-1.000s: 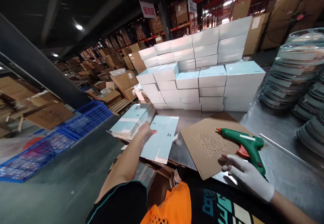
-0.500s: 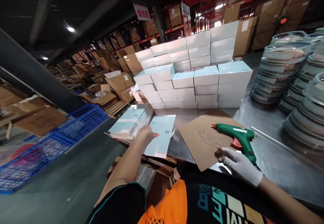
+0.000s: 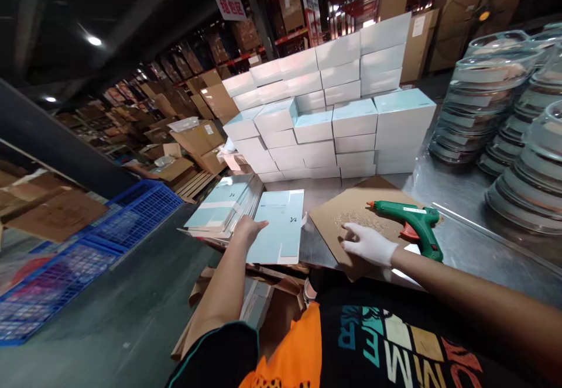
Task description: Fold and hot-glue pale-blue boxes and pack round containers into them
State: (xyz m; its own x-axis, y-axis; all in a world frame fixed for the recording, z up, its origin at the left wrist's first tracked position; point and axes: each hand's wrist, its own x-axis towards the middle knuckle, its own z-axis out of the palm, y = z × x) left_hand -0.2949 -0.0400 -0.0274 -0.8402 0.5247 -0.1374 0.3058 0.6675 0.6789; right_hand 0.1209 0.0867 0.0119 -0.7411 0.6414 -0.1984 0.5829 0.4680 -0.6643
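Note:
My bare left hand [image 3: 248, 230] holds the left edge of a flat light-blue carton [image 3: 278, 224], thumb on top, the other fingers mostly out of sight. Black handwriting marks the carton's right side. Left of that hand stands a stack of similar flat blue cartons [image 3: 222, 201]. My right hand [image 3: 369, 244], in a white glove, hovers over or touches a brown cardboard sheet [image 3: 327, 215]; its fingers are a little curled and apart, with nothing between them. Beside it a green glue gun [image 3: 410, 218] lies with its orange nozzle over the sheet's dried glue strands.
A wall of made-up white and blue boxes [image 3: 318, 157] stands at the back of the metal table [image 3: 465, 218]. Stacks of clear round lids [image 3: 469, 107] fill the right side. Blue plastic crates [image 3: 144, 212] are on the floor to the left. An open carton [image 3: 276, 318] sits below the table edge.
My right hand has moved left, from beside the glue gun's handle to the cardboard sheet. The flat carton has shifted slightly and lies flatter, with my left hand still at its edge.

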